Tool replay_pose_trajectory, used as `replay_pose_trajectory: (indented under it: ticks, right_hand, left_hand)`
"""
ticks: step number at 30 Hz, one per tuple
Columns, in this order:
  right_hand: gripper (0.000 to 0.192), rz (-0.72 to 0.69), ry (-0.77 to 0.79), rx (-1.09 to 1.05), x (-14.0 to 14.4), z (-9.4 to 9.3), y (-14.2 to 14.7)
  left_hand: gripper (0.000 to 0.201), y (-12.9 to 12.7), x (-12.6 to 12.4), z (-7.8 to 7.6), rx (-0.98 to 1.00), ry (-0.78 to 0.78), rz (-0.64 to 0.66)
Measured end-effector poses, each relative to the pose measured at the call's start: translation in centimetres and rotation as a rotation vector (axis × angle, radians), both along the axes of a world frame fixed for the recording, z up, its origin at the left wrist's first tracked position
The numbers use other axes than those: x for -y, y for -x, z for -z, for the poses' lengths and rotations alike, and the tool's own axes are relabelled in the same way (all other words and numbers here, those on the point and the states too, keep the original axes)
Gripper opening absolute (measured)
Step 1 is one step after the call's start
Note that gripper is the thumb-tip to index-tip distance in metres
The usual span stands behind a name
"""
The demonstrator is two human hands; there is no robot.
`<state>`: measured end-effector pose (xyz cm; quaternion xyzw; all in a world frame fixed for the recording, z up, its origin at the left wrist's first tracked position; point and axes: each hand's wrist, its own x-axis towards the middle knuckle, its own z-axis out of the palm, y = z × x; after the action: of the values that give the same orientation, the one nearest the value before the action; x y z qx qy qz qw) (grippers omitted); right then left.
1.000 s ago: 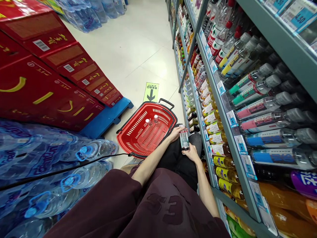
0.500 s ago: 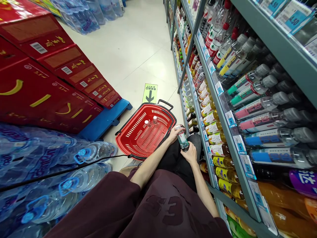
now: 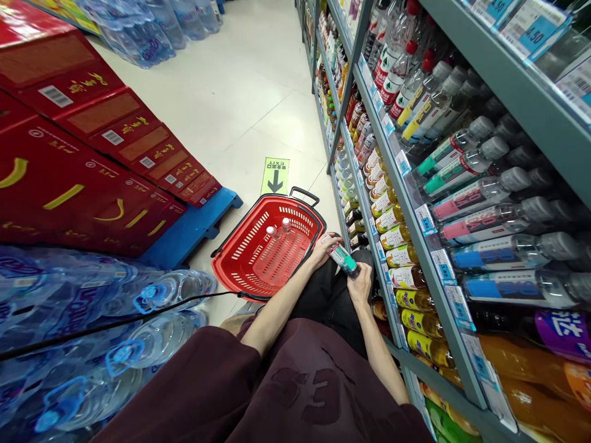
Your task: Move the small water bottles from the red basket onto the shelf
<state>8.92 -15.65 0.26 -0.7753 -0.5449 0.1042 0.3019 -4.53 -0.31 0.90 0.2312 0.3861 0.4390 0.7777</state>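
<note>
Shop aisle, pale glossy tiled floor with a green arrow sticker stuck down just past the basket. On the right is a grey-green metal shelf unit, rows tilted forward and packed with plastic drink bottles: clear ones with pink, teal and blue labels up top, yellow tea-looking ones lower down, price tags clipped along the rails. On the left, shiny red cartons with gold lettering are stacked on a blue plastic pallet, and nearer the camera are shrink-wrapped big water jugs with blue caps.

The red plastic basket sits on the floor, slotted sides, black handle folded back, with two small clear bottles standing upright inside at the far end.

The person is crouched low, dark maroon shirt, black trousers. Both hands are on a small bottle with a teal label and pale cap, held tilted, nearly on its side, over the knee, just to the right of the basket rim and right beside the lower shelves. Left hand has its fingers wrapped round the cap end; right hand grips the bottom end. Can't quite read the label, it's too small and a bit blurry.
</note>
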Motion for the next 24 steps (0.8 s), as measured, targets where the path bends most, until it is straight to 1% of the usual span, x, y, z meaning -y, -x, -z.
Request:
replay_pose_trajectory:
  ticks: [2, 4, 7, 11, 14, 16, 18, 20, 22, 24]
  right_hand:
    - [0.043, 0.004, 0.002, -0.028, -0.1, 0.0, -0.1]
    - [0.046, 0.009, -0.013, -0.053, -0.1, 0.0, -0.1]
    - [0.052, 0.007, -0.032, -0.042, -0.1, 0.4, -0.1]
    - [0.053, 0.023, -0.085, -0.014, -0.2, 1.4, 0.1]
    - [0.053, -0.002, -0.178, -0.024, -0.5, 2.2, 0.4]
    - [0.054, 0.003, -0.234, -0.028, -0.7, 2.4, 0.6]
    - [0.055, 0.015, -0.268, -0.034, -1.0, 2.5, 0.6]
    - [0.06, 0.013, -0.253, -0.039, -1.3, 2.4, 0.7]
    - [0.064, 0.032, -0.174, -0.025, -1.7, 2.3, 0.8]
    - [0.061, 0.059, -0.056, 0.017, -2.2, 2.1, 1.1]
  left_hand:
    - [0.065, 0.0, 0.1, -0.3, -0.072, -0.021, 0.02]
    - [0.057, 0.2, 0.2, -0.8, -0.178, -0.051, 0.053]
    - [0.042, 1.1, 0.4, -2.2, -0.426, -0.106, 0.109]
    - [0.034, 3.0, -0.1, -4.8, -0.795, -0.211, 0.165]
    - [0.036, 3.9, -0.7, -7.0, -0.947, -0.297, 0.238]
    - [0.037, 3.8, -0.9, -8.5, -1.04, -0.372, 0.306]
    - [0.036, 3.4, -0.6, -10.1, -1.097, -0.492, 0.349]
    - [0.033, 2.6, -0.2, -11.8, -1.112, -0.669, 0.365]
    - [0.028, 1.8, 0.0, -13.8, -1.141, -0.89, 0.379]
    - [0.024, 1.2, -0.2, -16.1, -1.203, -1.089, 0.382]
